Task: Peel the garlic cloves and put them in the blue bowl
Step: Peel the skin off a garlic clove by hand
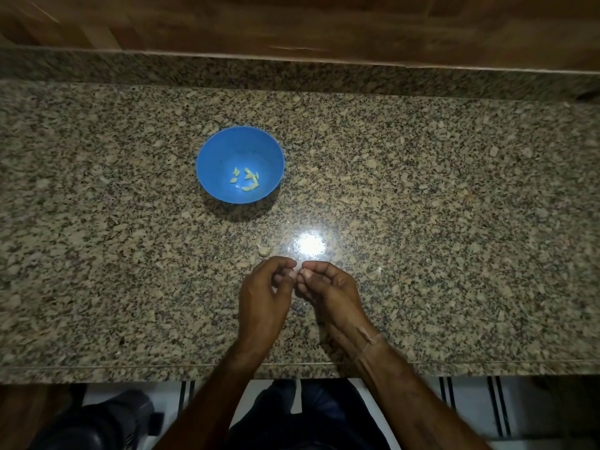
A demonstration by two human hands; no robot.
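Head view: left hand [264, 289] and right hand [328, 285] meet at the fingertips, both pinching a clove [293, 273] above the counter [422, 222]. A loose clove [264, 251] lies just beside them. The bowl [211, 151], farther back, holds peeled cloves [248, 180].

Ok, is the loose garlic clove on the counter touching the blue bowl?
Apart. Head view shows bare counter between the loose garlic clove and the blue bowl.

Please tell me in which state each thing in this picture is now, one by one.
bowl: upright on the counter, holds several peeled cloves.
peeled cloves: lying at the bowl's bottom.
left hand: fingers curled, pinches the held clove.
right hand: fingers curled, pinches the held clove.
held clove: between both hands, mostly hidden; peeled or not unclear.
loose clove: on the counter beyond the hands, untouched.
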